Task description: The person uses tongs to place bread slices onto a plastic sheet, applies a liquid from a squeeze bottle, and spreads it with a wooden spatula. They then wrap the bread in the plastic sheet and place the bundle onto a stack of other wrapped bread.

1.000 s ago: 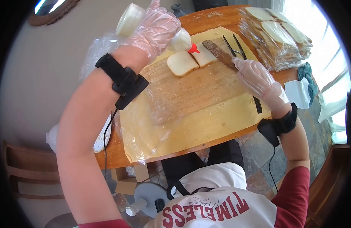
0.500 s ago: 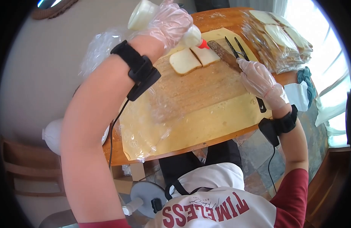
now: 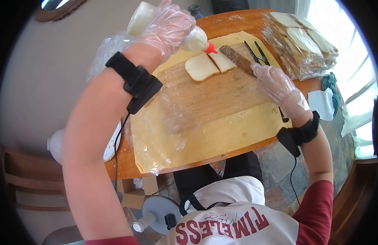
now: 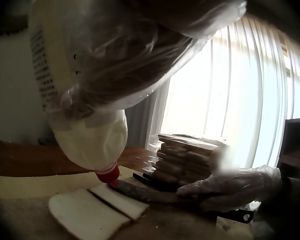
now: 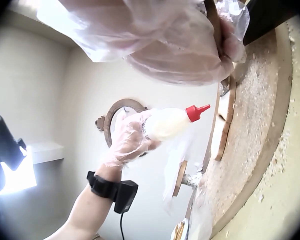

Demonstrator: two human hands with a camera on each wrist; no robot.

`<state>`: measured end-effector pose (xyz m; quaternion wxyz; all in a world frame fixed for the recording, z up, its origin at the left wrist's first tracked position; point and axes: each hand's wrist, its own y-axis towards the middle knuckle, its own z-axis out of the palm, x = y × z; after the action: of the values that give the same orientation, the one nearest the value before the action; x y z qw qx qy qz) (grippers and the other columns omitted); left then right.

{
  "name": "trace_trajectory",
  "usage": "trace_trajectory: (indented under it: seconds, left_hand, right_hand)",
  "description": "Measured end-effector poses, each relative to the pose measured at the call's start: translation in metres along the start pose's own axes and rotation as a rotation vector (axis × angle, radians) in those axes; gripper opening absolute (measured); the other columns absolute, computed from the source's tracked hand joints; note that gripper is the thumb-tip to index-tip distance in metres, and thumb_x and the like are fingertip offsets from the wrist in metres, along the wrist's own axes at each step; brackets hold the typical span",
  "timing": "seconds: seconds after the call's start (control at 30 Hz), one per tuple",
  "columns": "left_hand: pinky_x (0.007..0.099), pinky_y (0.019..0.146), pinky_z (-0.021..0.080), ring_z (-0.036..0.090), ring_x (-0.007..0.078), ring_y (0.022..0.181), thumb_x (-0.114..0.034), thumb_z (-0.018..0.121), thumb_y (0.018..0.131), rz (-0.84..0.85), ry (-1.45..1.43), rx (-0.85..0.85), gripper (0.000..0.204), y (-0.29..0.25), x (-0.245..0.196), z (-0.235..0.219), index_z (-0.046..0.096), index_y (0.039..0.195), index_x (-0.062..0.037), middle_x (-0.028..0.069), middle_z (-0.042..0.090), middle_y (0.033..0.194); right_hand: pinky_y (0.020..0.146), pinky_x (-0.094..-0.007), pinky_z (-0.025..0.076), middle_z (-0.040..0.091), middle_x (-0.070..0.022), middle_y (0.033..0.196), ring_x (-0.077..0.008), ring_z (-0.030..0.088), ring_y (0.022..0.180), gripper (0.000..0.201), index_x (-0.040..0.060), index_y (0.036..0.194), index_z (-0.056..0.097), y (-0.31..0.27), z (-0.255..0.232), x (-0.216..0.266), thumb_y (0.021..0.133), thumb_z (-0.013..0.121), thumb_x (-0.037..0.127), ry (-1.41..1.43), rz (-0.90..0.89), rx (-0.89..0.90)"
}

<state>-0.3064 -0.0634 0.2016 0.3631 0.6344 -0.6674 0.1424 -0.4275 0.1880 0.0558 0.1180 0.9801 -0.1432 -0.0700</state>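
In the head view the gloved left hand [image 3: 168, 30] grips a squeeze bottle [image 3: 195, 39] of pale cream sauce, tilted so its red nozzle [image 3: 210, 48] points down over the bread. Two white bread slices [image 3: 201, 67] lie side by side on the wooden cutting board [image 3: 205, 100]. The gloved right hand [image 3: 279, 87] holds a brown-stained, flat-bladed spreader [image 3: 236, 58], its blade tip beside the right slice. In the left wrist view the red nozzle [image 4: 108, 173] is just above the narrower-looking slice [image 4: 121, 201]. The right wrist view shows the bottle [image 5: 167, 123] in the left hand [image 5: 130, 137].
Bagged stacks of bread slices [image 3: 303, 45] stand at the table's back right. Black tongs [image 3: 260, 53] lie beside the spreader, partly behind the right hand. Yellow paper [image 3: 221, 141] surrounds the board, with clear plastic film [image 3: 156, 151] at its left. A teal cloth [image 3: 331, 87] lies at the right edge.
The left hand and bottle moved right, then back left, the nozzle staying over the bread. The right hand with the spreader has shifted only slightly.
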Motion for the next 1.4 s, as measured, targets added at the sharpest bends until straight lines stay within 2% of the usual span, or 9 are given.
trace_trajectory:
  seconds: [0.2,0.5,0.53,0.63,0.73,0.93,1.1,1.17,1.4]
  left_hand:
    - [0.0494,0.110,0.028,0.063,0.0258,0.090,0.000,0.063,0.074,0.033,0.035,0.033,0.017,-0.001,0.000,-0.005,0.066,0.088,-0.0101,0.0078,0.067,0.084]
    - [0.0517,0.110,0.027,0.062,0.0248,0.100,-0.004,0.067,0.071,0.020,0.015,0.034,0.036,-0.002,0.000,0.010,0.064,0.108,-0.0080,0.0083,0.068,0.099]
    - [0.0518,0.110,0.027,0.061,0.0247,0.102,-0.007,0.069,0.071,0.026,-0.012,0.009,0.041,-0.003,0.000,0.014,0.063,0.111,-0.0079,0.0083,0.068,0.101]
    - [0.0497,0.111,0.025,0.061,0.0261,0.103,-0.014,0.075,0.064,-0.191,-0.169,0.120,0.056,0.000,-0.001,0.017,0.060,0.117,-0.0061,0.0110,0.067,0.105]
    - [0.0482,0.107,0.033,0.062,0.0302,0.104,-0.016,0.077,0.062,-0.488,-0.466,0.076,0.058,-0.004,0.002,0.044,0.059,0.117,-0.0071,0.0134,0.067,0.106]
    - [0.0351,0.088,0.049,0.061,0.0176,0.098,-0.024,0.082,0.067,-0.723,-1.434,-0.179,0.062,-0.013,0.010,0.128,0.057,0.120,-0.0052,0.0063,0.065,0.107]
    - [0.0341,0.089,0.049,0.061,0.0185,0.100,-0.019,0.079,0.073,-0.878,-1.443,-0.338,0.055,-0.025,-0.006,0.156,0.056,0.121,-0.0049,0.0077,0.064,0.110]
    - [0.0345,0.089,0.049,0.061,0.0197,0.101,-0.018,0.080,0.072,-0.914,-1.477,-0.320,0.056,-0.030,-0.005,0.162,0.056,0.121,-0.0049,0.0084,0.064,0.112]
    - [0.0334,0.095,0.046,0.057,0.0227,0.110,-0.020,0.080,0.072,-1.014,-1.463,-0.208,0.075,-0.049,0.003,0.159,0.042,0.132,0.0024,0.0156,0.057,0.122]
  right_hand:
    - [0.069,-0.0331,0.048,0.056,-0.0092,0.089,-0.0210,0.056,0.078,0.040,-0.0028,0.125,0.053,-0.016,-0.015,0.023,0.085,0.053,0.001,0.210,-0.251,-0.424]
    - [0.069,-0.0378,0.048,0.057,-0.0132,0.078,-0.0306,0.059,0.079,0.026,0.0028,0.111,0.055,-0.005,-0.007,0.028,0.085,0.054,0.002,0.482,0.109,-0.076]
    - [0.068,-0.0396,0.049,0.059,-0.0163,0.079,-0.0352,0.059,0.078,0.024,0.0024,0.110,0.056,-0.013,-0.008,0.029,0.086,0.052,0.004,0.445,-0.042,-0.263]
    - [0.064,-0.0418,0.050,0.060,-0.0186,0.075,-0.0381,0.060,0.073,0.023,0.0005,0.106,0.058,-0.024,0.001,0.011,0.084,0.052,0.003,0.533,-0.075,-0.358]
    - [0.064,-0.0430,0.050,0.061,-0.0201,0.074,-0.0390,0.061,0.072,0.021,-0.0014,0.101,0.061,-0.038,-0.048,0.004,0.082,0.052,0.002,0.552,0.243,-0.140]
    - [0.070,-0.0418,0.050,0.063,-0.0233,0.081,-0.0378,0.062,0.078,0.026,-0.0035,0.105,0.060,-0.066,-0.015,-0.034,0.083,0.051,0.005,0.340,0.355,-0.251]
    - [0.067,-0.0433,0.049,0.061,-0.0216,0.076,-0.0370,0.061,0.074,0.016,-0.0021,0.097,0.060,-0.067,0.026,-0.052,0.085,0.055,0.008,0.008,0.224,-0.371]
    - [0.065,-0.0441,0.048,0.059,-0.0203,0.074,-0.0369,0.060,0.072,0.013,-0.0010,0.093,0.059,-0.061,0.019,-0.045,0.086,0.056,0.009,0.219,0.405,-0.285]
    - [0.063,-0.0436,0.049,0.061,-0.0154,0.071,-0.0349,0.061,0.071,0.010,0.0054,0.087,0.058,-0.053,0.029,-0.047,0.088,0.051,0.013,0.169,0.353,-0.357]
